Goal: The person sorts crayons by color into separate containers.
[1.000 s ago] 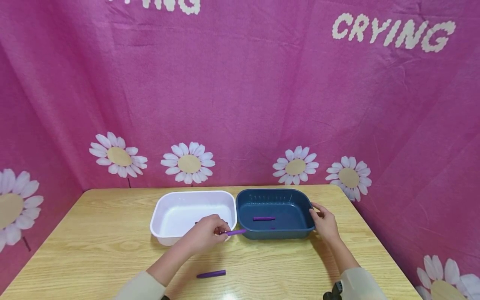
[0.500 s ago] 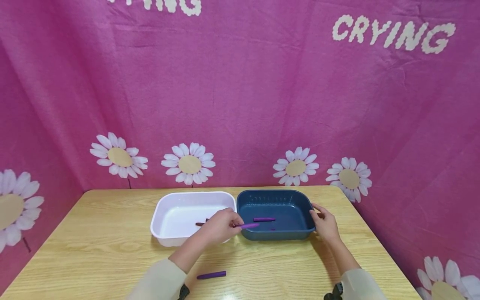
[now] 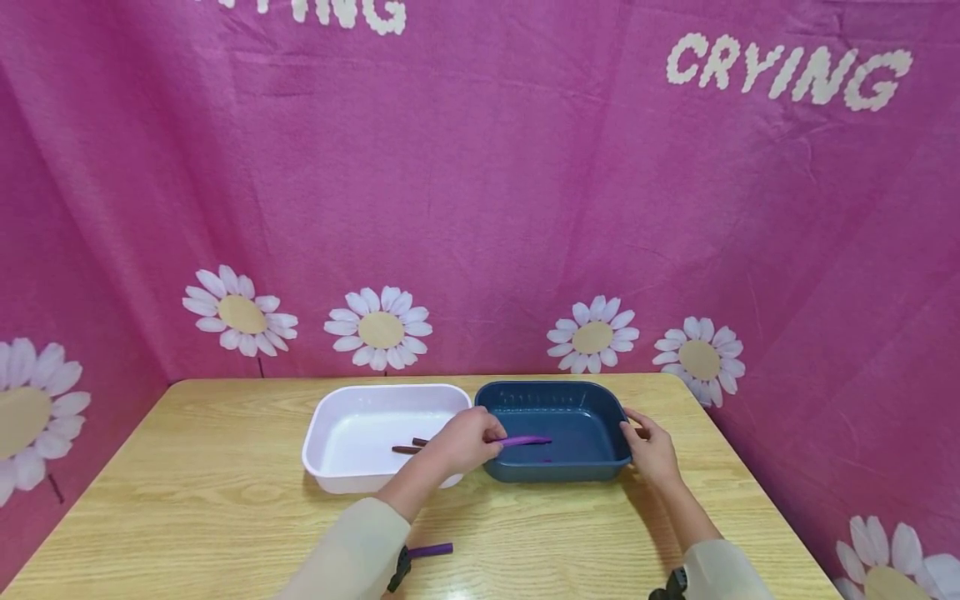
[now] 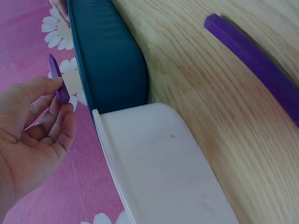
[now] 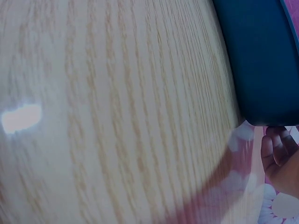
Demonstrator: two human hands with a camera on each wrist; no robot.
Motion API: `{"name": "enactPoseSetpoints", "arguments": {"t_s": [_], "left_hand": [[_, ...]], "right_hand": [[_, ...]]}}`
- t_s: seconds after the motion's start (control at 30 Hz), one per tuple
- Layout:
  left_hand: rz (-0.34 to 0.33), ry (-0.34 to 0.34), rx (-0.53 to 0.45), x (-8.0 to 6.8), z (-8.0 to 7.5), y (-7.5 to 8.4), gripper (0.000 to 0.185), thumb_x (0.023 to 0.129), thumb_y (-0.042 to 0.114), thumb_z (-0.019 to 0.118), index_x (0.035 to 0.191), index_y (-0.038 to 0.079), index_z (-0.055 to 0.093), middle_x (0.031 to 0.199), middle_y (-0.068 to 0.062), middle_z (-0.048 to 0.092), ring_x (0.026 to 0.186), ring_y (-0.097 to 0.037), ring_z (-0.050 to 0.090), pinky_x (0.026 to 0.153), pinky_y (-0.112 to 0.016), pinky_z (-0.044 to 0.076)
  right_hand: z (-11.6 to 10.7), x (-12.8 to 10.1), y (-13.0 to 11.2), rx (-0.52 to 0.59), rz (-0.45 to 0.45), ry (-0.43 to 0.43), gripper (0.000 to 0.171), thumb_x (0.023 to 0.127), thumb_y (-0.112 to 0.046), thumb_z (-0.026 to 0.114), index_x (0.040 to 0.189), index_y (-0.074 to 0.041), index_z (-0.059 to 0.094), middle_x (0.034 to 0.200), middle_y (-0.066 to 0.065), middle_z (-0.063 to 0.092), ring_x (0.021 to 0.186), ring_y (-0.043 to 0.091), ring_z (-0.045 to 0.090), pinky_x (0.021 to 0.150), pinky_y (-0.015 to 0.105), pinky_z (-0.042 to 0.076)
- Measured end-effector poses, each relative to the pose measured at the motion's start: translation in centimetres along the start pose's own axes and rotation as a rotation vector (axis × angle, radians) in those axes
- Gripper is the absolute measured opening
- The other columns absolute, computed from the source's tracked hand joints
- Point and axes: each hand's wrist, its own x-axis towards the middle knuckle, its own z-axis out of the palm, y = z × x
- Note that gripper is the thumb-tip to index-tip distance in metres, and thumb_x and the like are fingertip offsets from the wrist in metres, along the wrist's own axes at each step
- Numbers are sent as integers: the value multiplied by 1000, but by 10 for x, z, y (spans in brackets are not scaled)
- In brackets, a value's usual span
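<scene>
Left hand [image 3: 461,440] was over the near left corner of the dark blue tray [image 3: 607,408], fingertips pinching a purple crayon [image 3: 525,440] by its back end. Crayon pointed right, roughly level, tip out over the tray's floor; I couldn't tell from the head view whether it was touching the bottom or just above it. In the left wrist view I saw the same crayon [image 4: 58,84] clamped between thumb and forefinger, the other fingers loosely curled beneath it, the blue tray's outer wall [image 4: 112,60] just beside.

Right hand [image 3: 651,446] was on the blue tray's right end, fingers curled over the rim, thumb on the table side. Right wrist view showed only a few curled fingers [image 5: 280,151] under the tray's corner [image 5: 261,56]; the grip itself was mostly out of frame there.

White tray [image 3: 322,425] sat touching the blue one on its left, both on the wooden table [image 3: 195,500]. Two dark brown crayons [image 3: 408,447] lay in the white tray near its right side, partly hidden behind the left hand. A second purple crayon [image 3: 430,550] lay on the table near the front edge, beside the left sleeve [image 3: 352,554], well apart from both trays; it also showed in the left wrist view [image 4: 257,65].
</scene>
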Motion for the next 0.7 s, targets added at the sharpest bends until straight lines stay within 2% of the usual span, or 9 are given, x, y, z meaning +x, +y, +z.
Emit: {"name": "enactPoseSetpoints", "arguments": {"t_s": [0.2,0.5,0.7], "left_hand": [[-8,-2,35,12,9,2,13,84,11,66,93,5,72,83,-4,62,83,-15,58,75,-23,48],[-115,-46,45,22,21,4,14,86,13,64,96,7,72,88,-2,64,85,-14,60,76,-25,50],[-113,-27,73,27,28,2,13,85,13,65,95,8,73,88,-2,64,86,-14,60,78,-24,49]], "right_hand": [[0,-1,1,-7,7,2,39,96,-20,50,131,-2,52,102,27,62,68,10,57,56,19,47],[0,-2,1,-3,19,-1,40,97,-22,50,132,-3,51,102,27,62,66,10,57,55,19,47],[0,-1,0,1,14,0,40,97,-22,50,132,-3,51,104,28,62,67,9,58,55,20,48]]}}
